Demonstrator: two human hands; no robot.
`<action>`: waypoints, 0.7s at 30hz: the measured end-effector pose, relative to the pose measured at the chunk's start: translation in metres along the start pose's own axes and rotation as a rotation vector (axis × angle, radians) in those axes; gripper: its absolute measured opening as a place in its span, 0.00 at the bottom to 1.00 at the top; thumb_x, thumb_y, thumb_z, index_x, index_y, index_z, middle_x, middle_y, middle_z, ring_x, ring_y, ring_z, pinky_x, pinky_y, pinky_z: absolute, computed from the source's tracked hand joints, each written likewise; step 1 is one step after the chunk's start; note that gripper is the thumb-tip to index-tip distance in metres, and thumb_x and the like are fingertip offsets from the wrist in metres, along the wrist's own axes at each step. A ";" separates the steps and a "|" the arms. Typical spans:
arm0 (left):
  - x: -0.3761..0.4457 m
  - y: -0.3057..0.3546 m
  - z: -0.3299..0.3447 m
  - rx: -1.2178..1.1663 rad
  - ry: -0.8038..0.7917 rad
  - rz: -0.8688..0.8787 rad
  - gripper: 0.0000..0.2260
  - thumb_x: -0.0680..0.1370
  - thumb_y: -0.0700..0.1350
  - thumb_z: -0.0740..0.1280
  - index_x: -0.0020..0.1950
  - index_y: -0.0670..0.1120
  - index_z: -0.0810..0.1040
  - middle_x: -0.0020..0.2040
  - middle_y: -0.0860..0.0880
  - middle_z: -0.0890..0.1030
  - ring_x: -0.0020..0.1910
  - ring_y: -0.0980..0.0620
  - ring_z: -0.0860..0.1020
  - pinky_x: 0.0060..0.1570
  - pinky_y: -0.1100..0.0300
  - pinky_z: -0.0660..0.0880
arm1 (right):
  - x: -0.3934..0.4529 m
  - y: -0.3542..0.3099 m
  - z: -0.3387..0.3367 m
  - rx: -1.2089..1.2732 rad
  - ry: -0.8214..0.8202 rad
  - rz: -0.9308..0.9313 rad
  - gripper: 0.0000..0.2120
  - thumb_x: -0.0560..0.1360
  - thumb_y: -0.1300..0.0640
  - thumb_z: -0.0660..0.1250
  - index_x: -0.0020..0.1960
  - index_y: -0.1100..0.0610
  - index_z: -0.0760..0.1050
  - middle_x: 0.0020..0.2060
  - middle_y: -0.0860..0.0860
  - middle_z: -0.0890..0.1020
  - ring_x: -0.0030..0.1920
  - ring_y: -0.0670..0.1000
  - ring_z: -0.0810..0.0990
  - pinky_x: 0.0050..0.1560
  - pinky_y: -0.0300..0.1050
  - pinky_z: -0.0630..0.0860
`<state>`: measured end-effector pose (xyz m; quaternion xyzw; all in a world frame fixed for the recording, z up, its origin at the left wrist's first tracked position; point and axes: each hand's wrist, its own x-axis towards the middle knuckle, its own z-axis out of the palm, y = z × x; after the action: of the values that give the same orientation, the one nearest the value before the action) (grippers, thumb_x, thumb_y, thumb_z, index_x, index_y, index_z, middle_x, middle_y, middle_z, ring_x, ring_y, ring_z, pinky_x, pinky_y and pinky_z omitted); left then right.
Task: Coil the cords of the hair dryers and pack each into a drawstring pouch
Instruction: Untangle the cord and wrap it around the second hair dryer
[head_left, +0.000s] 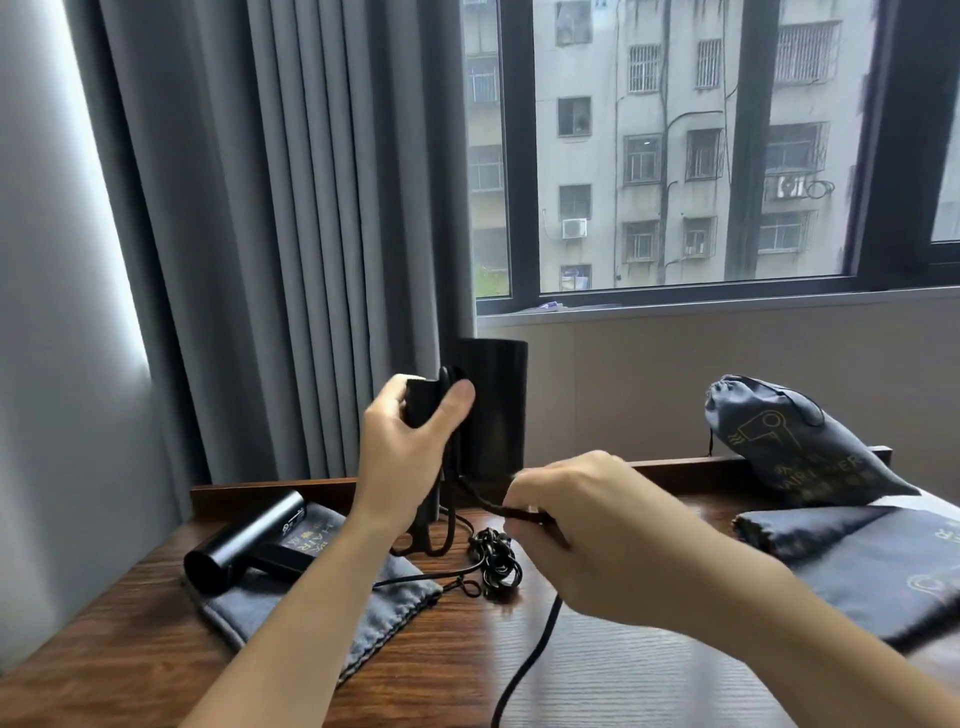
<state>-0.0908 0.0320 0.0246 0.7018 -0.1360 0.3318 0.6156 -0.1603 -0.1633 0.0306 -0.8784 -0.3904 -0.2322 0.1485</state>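
Two hands busy: left hand (402, 447) grasping upright black cylindrical hair dryer (491, 405) above brown wooden table (452, 649), right hand (597, 525) pinching black braided cord (483, 501). Wind snug, even loops.

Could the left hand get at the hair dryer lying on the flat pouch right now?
Probably not yet: the left hand already grips the upright hair dryer. The lying hair dryer sits uncovered just below it on the flat pouch, so the path itself looks free.
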 end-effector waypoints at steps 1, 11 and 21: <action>-0.003 -0.002 0.000 0.010 -0.047 0.002 0.12 0.77 0.53 0.76 0.48 0.46 0.81 0.41 0.46 0.85 0.41 0.48 0.85 0.41 0.49 0.83 | 0.002 -0.001 -0.006 -0.020 0.011 -0.001 0.13 0.79 0.48 0.61 0.38 0.51 0.74 0.33 0.45 0.76 0.34 0.50 0.75 0.39 0.49 0.77; -0.042 -0.006 0.012 -0.140 -0.534 -0.137 0.18 0.78 0.55 0.73 0.49 0.38 0.78 0.37 0.49 0.79 0.37 0.56 0.77 0.37 0.63 0.74 | 0.031 0.042 -0.054 0.101 0.191 0.024 0.10 0.65 0.46 0.80 0.36 0.48 0.82 0.32 0.43 0.82 0.36 0.47 0.80 0.37 0.42 0.76; -0.061 -0.011 0.017 -0.434 -0.680 -0.346 0.15 0.77 0.58 0.71 0.53 0.48 0.85 0.49 0.46 0.85 0.49 0.51 0.84 0.47 0.59 0.79 | 0.038 0.074 -0.050 0.317 0.076 0.109 0.08 0.69 0.53 0.82 0.42 0.50 0.83 0.34 0.47 0.84 0.35 0.48 0.82 0.41 0.48 0.78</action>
<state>-0.1242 0.0051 -0.0226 0.6380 -0.2779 -0.0622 0.7154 -0.0970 -0.2107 0.0872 -0.8544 -0.3682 -0.1923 0.3122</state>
